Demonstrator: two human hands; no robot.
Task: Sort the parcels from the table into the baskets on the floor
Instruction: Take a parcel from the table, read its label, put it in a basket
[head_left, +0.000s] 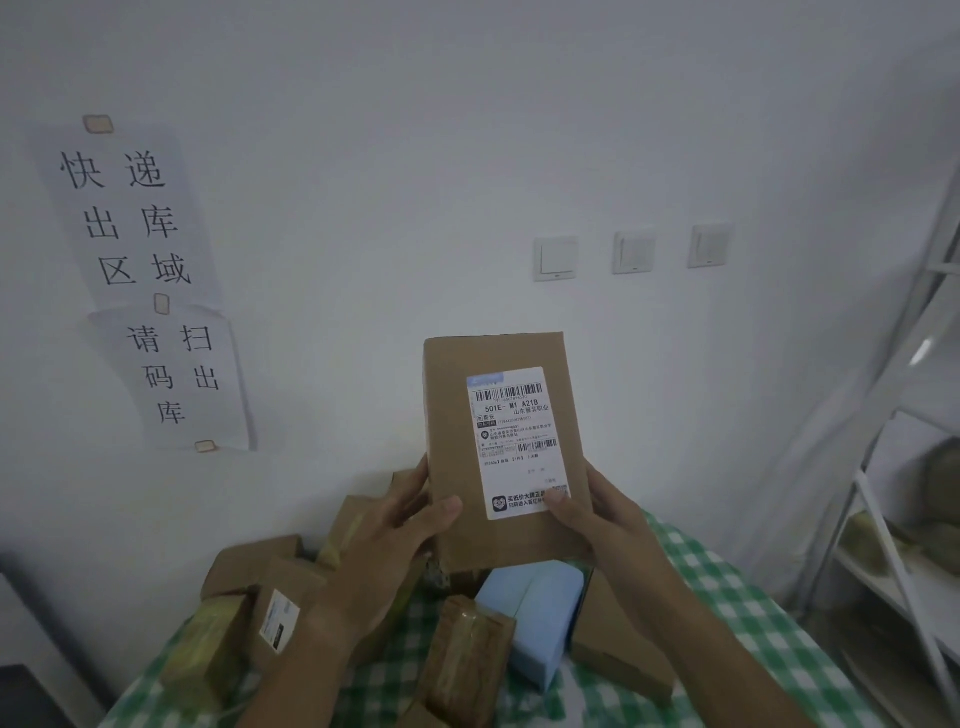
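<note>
A brown cardboard parcel with a white shipping label facing me is held upright in front of the wall, above the table. My left hand grips its lower left edge, thumb across the front. My right hand grips the lower right edge, thumb on the label's bottom. Under them, several more brown parcels and a light blue parcel lie piled on the table with a green checked cloth. No basket is in view.
A white wall stands close behind the table, with two paper signs at the left and three light switches. A white metal shelf rack holding bagged items stands at the right. A dark object sits at the lower left corner.
</note>
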